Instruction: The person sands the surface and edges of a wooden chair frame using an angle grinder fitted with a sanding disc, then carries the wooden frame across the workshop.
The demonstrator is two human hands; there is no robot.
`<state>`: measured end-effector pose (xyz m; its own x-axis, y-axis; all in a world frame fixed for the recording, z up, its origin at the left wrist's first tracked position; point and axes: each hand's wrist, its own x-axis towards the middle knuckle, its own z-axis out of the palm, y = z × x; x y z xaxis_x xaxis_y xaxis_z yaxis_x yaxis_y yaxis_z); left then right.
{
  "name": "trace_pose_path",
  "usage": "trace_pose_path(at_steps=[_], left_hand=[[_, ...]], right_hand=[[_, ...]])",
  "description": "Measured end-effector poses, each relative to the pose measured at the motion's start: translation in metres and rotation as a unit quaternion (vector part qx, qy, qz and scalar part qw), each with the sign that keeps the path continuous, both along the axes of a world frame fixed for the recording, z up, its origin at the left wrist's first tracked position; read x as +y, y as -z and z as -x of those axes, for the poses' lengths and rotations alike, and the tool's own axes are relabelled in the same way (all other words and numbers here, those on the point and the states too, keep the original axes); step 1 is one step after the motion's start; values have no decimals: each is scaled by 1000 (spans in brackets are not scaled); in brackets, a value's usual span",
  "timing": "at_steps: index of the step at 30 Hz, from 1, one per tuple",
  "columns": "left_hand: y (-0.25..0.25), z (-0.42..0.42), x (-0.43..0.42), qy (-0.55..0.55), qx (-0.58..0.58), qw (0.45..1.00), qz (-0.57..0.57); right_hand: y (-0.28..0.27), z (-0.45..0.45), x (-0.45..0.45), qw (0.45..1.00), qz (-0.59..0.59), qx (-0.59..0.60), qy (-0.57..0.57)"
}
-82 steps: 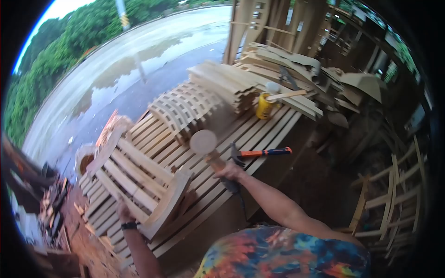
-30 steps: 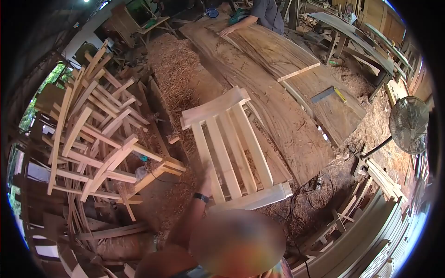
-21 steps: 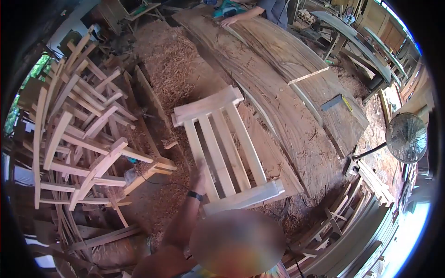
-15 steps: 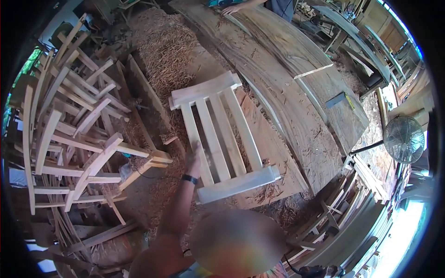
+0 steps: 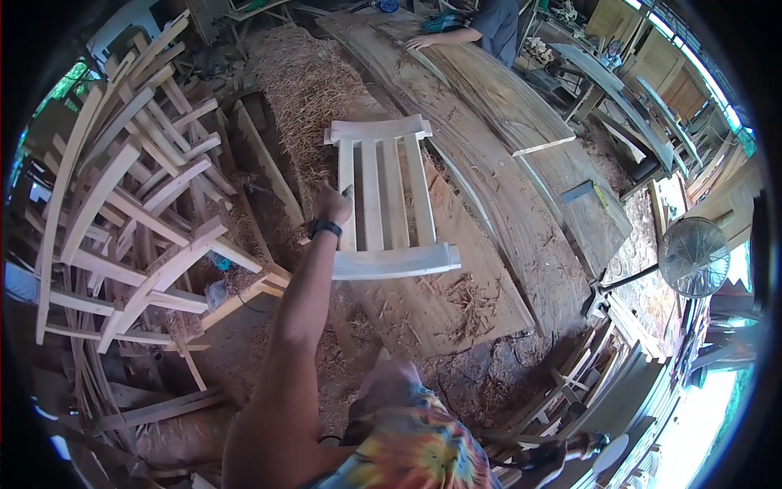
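Note:
My left hand (image 5: 334, 205), with a dark band on its wrist, is closed around the leftmost slat of a pale wooden chair back (image 5: 393, 262). The frame has several upright slats between two curved rails. It lies over a wide wooden board (image 5: 489, 297) strewn with shavings, its curved rail nearest me at the bottom. My right hand does not show; a dark tool-like object (image 5: 582, 444) I cannot make out is at the lower right.
A tangled stack of chair frames (image 5: 155, 212) stands on the left. Wood shavings (image 5: 305, 77) are heaped at the back. A co-worker's hand (image 5: 419, 41) rests on a long slab (image 5: 489, 90). A square (image 5: 580, 192) lies on the boards, with a fan (image 5: 692, 257) to the right.
The chair back has moved away from me and turned to stand straighter in view, with my left hand on its slat and my arm stretched further forward.

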<state>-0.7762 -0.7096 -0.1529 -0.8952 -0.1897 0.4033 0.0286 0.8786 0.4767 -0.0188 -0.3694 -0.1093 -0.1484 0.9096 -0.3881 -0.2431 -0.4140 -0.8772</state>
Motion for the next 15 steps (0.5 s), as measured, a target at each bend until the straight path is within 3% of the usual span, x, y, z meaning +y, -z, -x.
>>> trace_pose_path(at_steps=[1,3,4,5,6,7,8,9,11,12,13,14,15], left_hand=[[-40,-37,13,1,2,1000,1],[-106,-128,40,120,-6,987,-106],[-98,-158,52,290,-13,937,-195],[-84,-211,62,385,-189,868,-250],[-104,-273,80,498,-246,776,-298],[-89,-320,98,541,-406,652,-342],[-125,-372,112,472,-589,555,-350],[-83,-414,127,508,-614,524,-302],[-53,-480,149,575,-487,616,-227],[-61,-487,163,606,-501,548,-285],[-75,-490,173,631,-514,473,-339],[-92,-495,178,592,-560,470,-340],[-98,-496,178,575,-527,569,-260]], right_hand=[[3,0,-3,1000,-1,13,-20],[9,7,-9,998,-5,35,-55],[2,20,-18,998,-7,21,-59],[-4,38,-22,998,-7,7,-63],[-16,58,-31,998,0,6,-58],[-25,75,-37,999,6,5,-54],[-27,82,-38,991,30,59,-115],[-29,90,-37,980,39,85,-173],[-34,119,-47,968,2,129,-215],[-35,127,-49,979,-6,59,-193],[-34,136,-53,973,-37,64,-220],[-18,135,-47,951,-15,142,-273],[-17,146,-48,941,21,196,-275]])
